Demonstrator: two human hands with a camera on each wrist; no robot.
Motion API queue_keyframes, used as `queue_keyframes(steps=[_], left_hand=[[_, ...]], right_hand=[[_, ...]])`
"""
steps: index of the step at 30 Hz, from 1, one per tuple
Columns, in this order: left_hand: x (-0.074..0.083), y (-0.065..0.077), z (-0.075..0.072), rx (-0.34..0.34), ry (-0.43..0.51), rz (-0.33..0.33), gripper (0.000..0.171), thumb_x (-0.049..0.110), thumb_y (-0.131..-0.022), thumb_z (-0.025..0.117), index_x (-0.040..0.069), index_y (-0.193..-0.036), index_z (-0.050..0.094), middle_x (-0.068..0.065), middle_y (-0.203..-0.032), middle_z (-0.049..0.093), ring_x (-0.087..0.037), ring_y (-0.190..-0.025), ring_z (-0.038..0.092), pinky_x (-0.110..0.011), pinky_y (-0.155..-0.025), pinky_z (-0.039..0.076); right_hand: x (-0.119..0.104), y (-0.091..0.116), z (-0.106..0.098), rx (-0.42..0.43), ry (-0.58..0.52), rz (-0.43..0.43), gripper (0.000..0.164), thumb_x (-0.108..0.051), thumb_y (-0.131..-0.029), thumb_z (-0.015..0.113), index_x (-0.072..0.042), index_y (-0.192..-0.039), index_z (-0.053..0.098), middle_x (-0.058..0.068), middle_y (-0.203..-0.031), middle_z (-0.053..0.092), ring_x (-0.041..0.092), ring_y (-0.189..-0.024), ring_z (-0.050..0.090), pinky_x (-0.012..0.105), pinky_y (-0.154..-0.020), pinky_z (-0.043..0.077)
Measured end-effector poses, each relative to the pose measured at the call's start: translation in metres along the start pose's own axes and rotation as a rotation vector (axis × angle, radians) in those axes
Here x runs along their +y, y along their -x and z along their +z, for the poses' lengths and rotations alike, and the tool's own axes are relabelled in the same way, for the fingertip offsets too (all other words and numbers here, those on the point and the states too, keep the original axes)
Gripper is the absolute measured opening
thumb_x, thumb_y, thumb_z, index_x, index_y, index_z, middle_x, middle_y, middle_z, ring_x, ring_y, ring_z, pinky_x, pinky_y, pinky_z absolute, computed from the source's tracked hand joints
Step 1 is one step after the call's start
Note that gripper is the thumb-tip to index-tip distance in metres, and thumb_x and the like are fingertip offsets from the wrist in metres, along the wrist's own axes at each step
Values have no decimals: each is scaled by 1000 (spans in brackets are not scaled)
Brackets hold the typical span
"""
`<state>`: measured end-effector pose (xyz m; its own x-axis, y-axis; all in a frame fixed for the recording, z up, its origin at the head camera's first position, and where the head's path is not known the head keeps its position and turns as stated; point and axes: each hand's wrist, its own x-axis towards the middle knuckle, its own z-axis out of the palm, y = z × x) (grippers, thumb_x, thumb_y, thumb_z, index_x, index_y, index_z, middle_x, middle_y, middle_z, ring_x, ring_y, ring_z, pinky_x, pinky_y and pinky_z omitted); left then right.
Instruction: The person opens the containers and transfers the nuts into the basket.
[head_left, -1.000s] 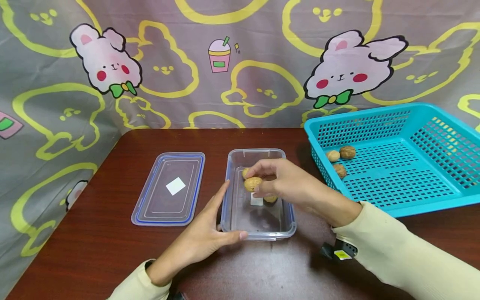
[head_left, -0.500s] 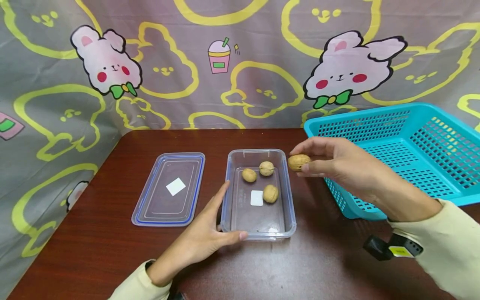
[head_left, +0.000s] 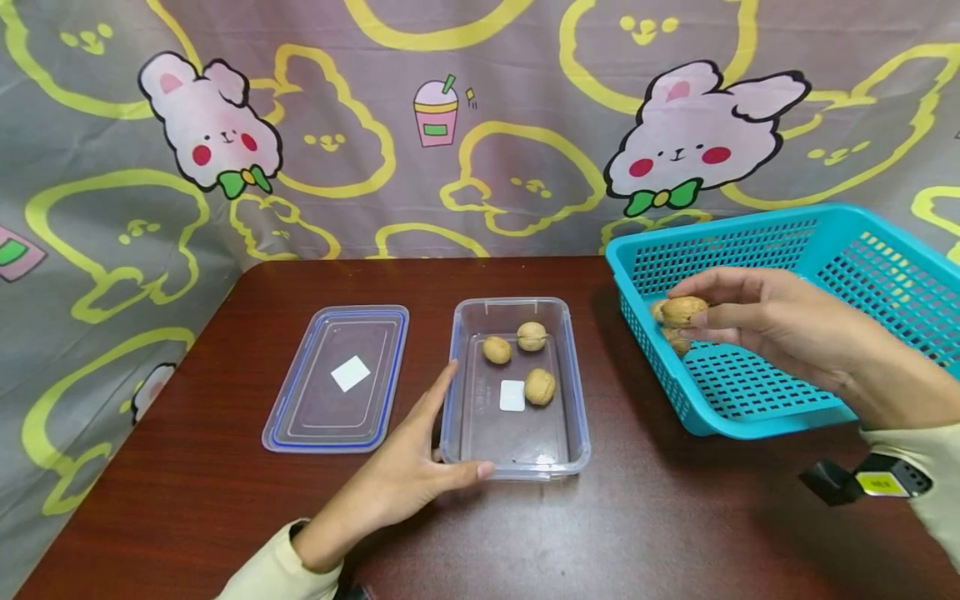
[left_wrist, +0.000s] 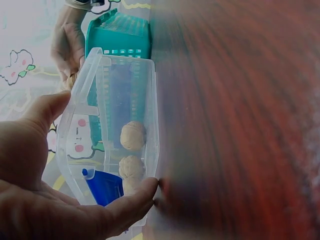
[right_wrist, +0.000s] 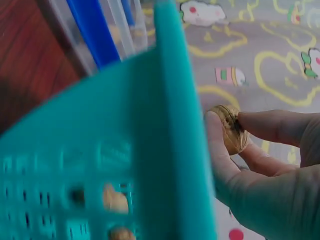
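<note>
My right hand (head_left: 787, 329) pinches a walnut (head_left: 684, 312) between thumb and fingertips, over the left side of the turquoise basket (head_left: 697, 417). Close up in the right wrist view, the walnut (right_wrist: 231, 129) appears beyond the basket's rim. Beneath that hand more walnuts (head_left: 677, 342) lie in the basket, partly covered. My left hand (head_left: 401, 475) rests against the near left corner of a clear plastic container (head_left: 480, 442), thumb along the front wall and fingers along the left wall. Inside the container are 3 walnuts (head_left: 540, 387) and a small white square (head_left: 512, 396).
A clear lid (head_left: 337, 417) with a blue seal and a white square on it lies left of the container on the dark wooden table (head_left: 202, 400). Behind the table hangs a patterned cloth (head_left: 525, 100). The basket stands close to the container's right.
My right hand has carried its walnut out of the container, rightward past the rim and over the basket. The left hand and the container stay in place.
</note>
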<state>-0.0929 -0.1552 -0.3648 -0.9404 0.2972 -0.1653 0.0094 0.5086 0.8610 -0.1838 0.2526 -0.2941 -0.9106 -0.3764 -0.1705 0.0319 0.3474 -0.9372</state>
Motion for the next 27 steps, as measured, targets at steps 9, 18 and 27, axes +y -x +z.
queue_keyframes(steps=[9,18,27], left_hand=[[-1,0,0,2,0,1,120,36,-82,90,30,-170,9,-10,-177,12,-33,-159,22,-61,-128,23],[-1,0,-1,1,-3,2,121,36,-82,90,29,-170,9,-10,-177,12,-33,-160,19,-61,-128,20],[-1,0,0,0,-10,-2,121,37,-82,90,29,-170,8,-11,-177,12,-33,-160,19,-61,-129,20]], right_hand=[[24,-3,-27,4,88,135,29,-14,-110,52,-15,-136,65,-11,-129,63,10,-111,68,21,-93,59],[39,-10,-41,-67,260,250,45,-12,-108,55,8,-147,47,6,-126,63,21,-114,70,27,-95,60],[44,-15,-40,-157,334,280,39,-8,-109,49,15,-141,46,15,-126,63,31,-117,69,47,-103,58]])
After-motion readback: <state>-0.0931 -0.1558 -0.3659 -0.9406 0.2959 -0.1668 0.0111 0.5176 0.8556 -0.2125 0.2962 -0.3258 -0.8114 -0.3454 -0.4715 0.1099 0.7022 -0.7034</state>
